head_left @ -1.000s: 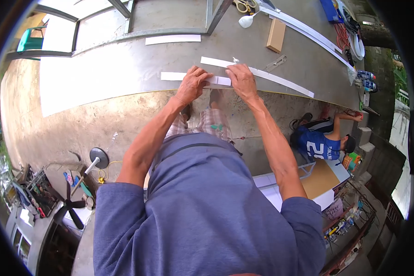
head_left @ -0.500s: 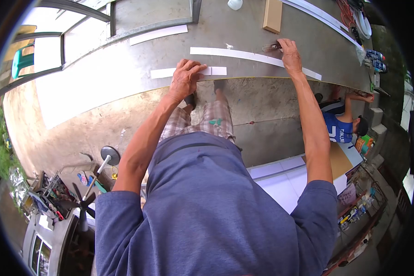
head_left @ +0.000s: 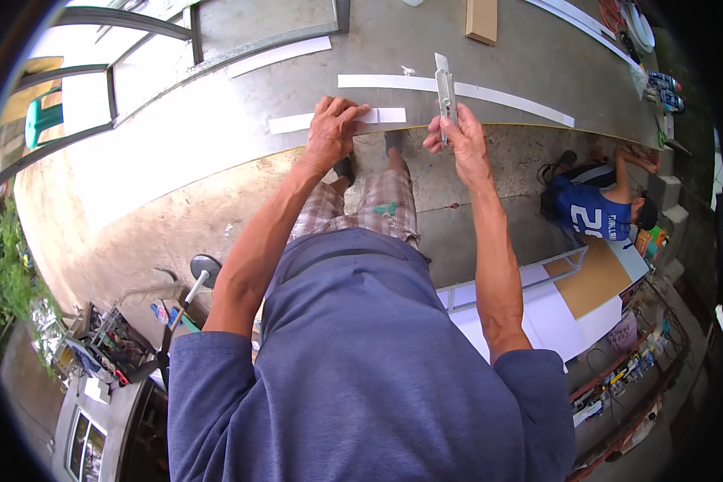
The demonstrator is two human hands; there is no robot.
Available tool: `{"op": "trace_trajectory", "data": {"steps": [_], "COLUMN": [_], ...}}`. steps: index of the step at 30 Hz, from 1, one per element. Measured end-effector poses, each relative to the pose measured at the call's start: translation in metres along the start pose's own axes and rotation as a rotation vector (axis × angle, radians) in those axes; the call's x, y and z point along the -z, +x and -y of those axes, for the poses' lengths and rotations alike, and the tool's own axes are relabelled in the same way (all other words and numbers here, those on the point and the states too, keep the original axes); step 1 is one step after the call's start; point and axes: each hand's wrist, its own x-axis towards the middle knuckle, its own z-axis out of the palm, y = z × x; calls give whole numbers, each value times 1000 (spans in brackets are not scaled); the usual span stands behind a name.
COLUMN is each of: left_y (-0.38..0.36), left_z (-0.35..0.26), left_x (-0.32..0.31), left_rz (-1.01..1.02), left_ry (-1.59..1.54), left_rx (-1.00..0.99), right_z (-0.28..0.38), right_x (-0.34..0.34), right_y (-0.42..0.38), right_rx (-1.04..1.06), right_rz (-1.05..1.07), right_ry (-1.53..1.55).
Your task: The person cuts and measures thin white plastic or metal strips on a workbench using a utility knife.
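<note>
My left hand [head_left: 331,135] lies over a short white strip [head_left: 392,116] near the table's front edge, fingers bent and pressed together on it. A thin line crosses the strip just right of my fingertips. In my right hand [head_left: 467,145] is a silver utility knife [head_left: 447,96], held upright in view with its blade end pointing away from me. The knife overlaps a longer white strip [head_left: 377,81], which lies farther back on the grey table [head_left: 530,72]. My right fingers and thumb wrap the knife's lower end.
Farther back lie another white strip [head_left: 281,56], a brown block [head_left: 481,22] and a metal frame [head_left: 265,50]. Spray cans [head_left: 668,100] stand at the right end. A person in a blue jersey [head_left: 590,205] crouches at the right. Behind me are white and brown boards [head_left: 590,277].
My right hand has moved left and towards me from the far right of the long strip, bringing the utility knife into clear view. My left hand stays on the short strip.
</note>
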Motion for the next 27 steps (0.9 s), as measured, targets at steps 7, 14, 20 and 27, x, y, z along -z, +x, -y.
{"op": "trace_trajectory", "data": {"steps": [7,14,20,27], "left_y": [0,-2,-1,-2], "left_z": [3,4,2,2], "left_x": [-4,-6,-6,-7], "left_rz": [-26,-25,-62,-59], "left_ry": [19,37,23,22], "left_rx": [-23,-14,-31,-33], "right_z": [-51,-66,-74,-69], "right_x": [-84,-103,-111,-113], "right_y": [-49,-61,-63,-61], "right_rx": [-136,187,250,279], "right_rz": [-158,-284,-284,-272], "right_ry": [-200,-737,-993,-1016]}}
